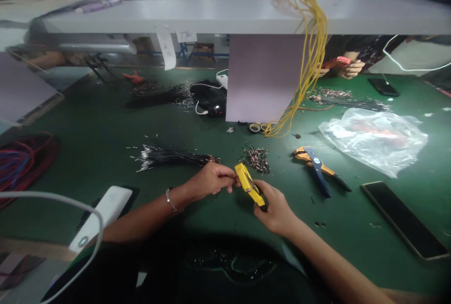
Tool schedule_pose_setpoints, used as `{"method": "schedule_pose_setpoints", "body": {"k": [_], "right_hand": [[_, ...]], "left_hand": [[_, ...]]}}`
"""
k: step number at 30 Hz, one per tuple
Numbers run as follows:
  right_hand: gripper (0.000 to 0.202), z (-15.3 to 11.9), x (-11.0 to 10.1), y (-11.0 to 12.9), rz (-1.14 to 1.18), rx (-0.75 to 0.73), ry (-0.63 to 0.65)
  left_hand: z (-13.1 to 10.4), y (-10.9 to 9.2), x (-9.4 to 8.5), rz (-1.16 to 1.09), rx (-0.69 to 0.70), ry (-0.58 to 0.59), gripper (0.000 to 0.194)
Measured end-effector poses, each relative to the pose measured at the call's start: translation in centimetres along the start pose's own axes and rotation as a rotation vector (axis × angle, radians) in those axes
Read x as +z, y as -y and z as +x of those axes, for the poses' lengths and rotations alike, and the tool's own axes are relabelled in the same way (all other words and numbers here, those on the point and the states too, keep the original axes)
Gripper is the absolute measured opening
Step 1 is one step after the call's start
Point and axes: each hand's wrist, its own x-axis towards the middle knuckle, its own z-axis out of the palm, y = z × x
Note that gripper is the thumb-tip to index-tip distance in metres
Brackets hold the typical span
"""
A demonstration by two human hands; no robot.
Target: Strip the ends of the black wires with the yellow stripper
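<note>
My right hand is wrapped round a yellow crimping tool, its head tilted up and to the left. My left hand is closed in a pinch right beside the tool's head; what lies between the fingertips is too small to make out. Just beyond my left hand is a bundle of black wires, with pale tips at its left end and copper-coloured ends at its right. A small heap of metal terminals lies behind the tool's head.
Right of my hands lie blue-and-orange wire strippers, a phone and a clear plastic bag. Yellow wires hang from the shelf. A white power bank lies left. Across the table, another person's hands hold a red tool.
</note>
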Motion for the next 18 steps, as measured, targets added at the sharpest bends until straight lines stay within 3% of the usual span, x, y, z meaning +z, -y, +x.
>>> {"method": "schedule_pose_setpoints", "body": {"k": [5,9,14,18], "right_hand": [[0.055,-0.1,0.2,-0.3,-0.076,-0.032,-0.02],[0.053,0.0,0.1,-0.1,-0.015,0.011,-0.044],[0.04,0.6,-0.7,0.4,0.472,0.281,0.011],[0.044,1.0,-0.8,0.2,0.943,0.446,0.018]], "left_hand": [[0.2,0.5,0.1,-0.056,0.001,0.035,0.017],[0.2,0.6,0.2,-0.026,0.004,-0.011,0.021],[0.1,0.6,0.3,-0.014,0.016,-0.055,0.024],[0.1,0.7,0.5,0.005,-0.003,-0.055,0.024]]}}
